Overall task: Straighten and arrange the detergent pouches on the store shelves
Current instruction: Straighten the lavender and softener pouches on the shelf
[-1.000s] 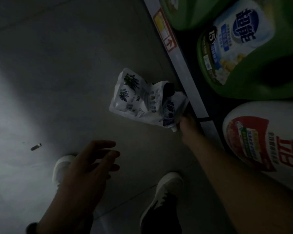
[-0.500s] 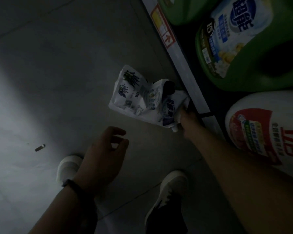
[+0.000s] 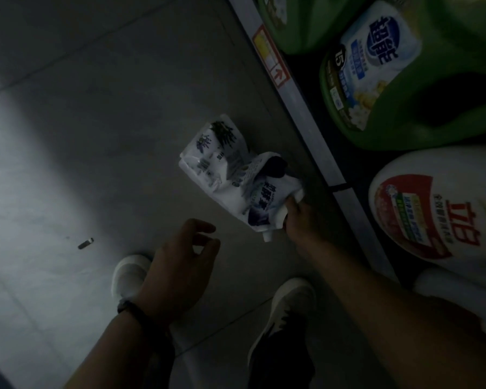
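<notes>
We are finding the detergent pouch point(image 3: 227, 178) off the shelf, low over the floor point(image 3: 96, 136), just beside the front edge of the shelf rail point(image 3: 314, 136). We are unable to tell whether it is resting on the floor or hanging clear of it. The right hand point(image 3: 299, 220) is holding it at the top corner next to the spout point(image 3: 267, 236). Its grip is closed on the crumpled film, with most of the fingers hidden behind the pouch. The left hand point(image 3: 180, 262) is hovering near the pouch but apart from it, its grip loosely curled and holding nothing.

The pouch is creasing heavily and folding over on itself. The dim light is not letting us say whether this is one pouch or two bunched together. We are judging it soft, limp and fairly light, with a smooth film that is likely to be slipping through a one-corner pinch. The body is sagging away from the held corner, so we are expecting the contents to be shifting on any lift. We are recommending that the free hand be taking the far bottom edge to support and flatten it, with the stiffer shoulder at the spout serving as the firm hold.

A green jug point(image 3: 390, 80) and a white bottle point(image 3: 432, 214) are standing on the shelf behind the rail, which is carrying a price label point(image 3: 270, 60). A small dark object point(image 3: 85, 243) is lying on the floor, well apart.
</notes>
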Tool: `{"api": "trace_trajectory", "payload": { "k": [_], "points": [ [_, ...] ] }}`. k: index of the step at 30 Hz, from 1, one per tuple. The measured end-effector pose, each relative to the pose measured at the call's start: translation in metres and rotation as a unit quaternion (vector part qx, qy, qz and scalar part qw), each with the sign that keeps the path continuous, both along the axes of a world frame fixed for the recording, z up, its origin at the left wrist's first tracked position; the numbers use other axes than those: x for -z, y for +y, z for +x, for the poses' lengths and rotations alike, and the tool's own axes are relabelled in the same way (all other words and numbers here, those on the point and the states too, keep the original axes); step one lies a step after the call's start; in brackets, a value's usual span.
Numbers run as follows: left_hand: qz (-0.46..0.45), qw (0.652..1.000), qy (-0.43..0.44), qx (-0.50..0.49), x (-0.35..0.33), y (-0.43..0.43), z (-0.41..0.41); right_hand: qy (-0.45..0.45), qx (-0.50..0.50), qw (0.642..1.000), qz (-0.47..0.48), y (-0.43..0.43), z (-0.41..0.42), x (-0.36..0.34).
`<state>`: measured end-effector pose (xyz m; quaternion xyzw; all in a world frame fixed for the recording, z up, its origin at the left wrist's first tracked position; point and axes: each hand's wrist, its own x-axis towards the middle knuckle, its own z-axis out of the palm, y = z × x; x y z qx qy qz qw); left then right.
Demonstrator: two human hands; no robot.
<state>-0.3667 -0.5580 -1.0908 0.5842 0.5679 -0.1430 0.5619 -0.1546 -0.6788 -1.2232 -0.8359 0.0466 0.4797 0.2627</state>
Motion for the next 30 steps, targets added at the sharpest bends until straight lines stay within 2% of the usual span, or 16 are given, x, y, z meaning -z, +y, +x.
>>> {"api": "trace_trajectory", "payload": {
  "k": [3,6,9,13,16,19,21,26,30],
  "points": [
    [0.011,1.000,-0.004,-0.007,-0.010,-0.001,0.001,-0.010,0.033,0.998,0.056,0.003,-0.025,-0.030],
    [0.023,1.000,-0.008,-0.020,-0.021,-0.002,0.000,0.022,0.104,0.990,0.091,0.006,-0.056,-0.058],
    [0.022,0.999,-0.018,-0.028,-0.033,-0.007,-0.004,0.025,0.112,0.988,0.106,0.015,-0.088,-0.085],
    [0.055,0.998,-0.009,0.030,-0.055,-0.012,-0.017,0.061,0.135,0.980,0.130,0.047,-0.109,-0.128],
    [0.164,0.979,0.010,0.120,-0.073,-0.010,-0.027,0.063,0.122,0.984,0.116,0.069,-0.111,-0.154],
    [0.222,0.967,0.031,0.119,-0.091,-0.001,-0.030,0.049,0.130,0.986,0.097,0.085,-0.110,-0.180],
    [0.232,0.966,0.034,0.108,-0.099,0.007,-0.031,0.037,0.137,0.986,0.084,0.090,-0.112,-0.195],
    [0.175,0.966,0.022,0.189,-0.116,0.020,-0.035,0.054,0.164,0.984,0.050,0.073,-0.123,-0.239],
    [0.207,0.934,0.021,0.291,-0.137,0.004,-0.038,0.041,0.149,0.988,0.005,0.049,-0.129,-0.286]
  ]
}}
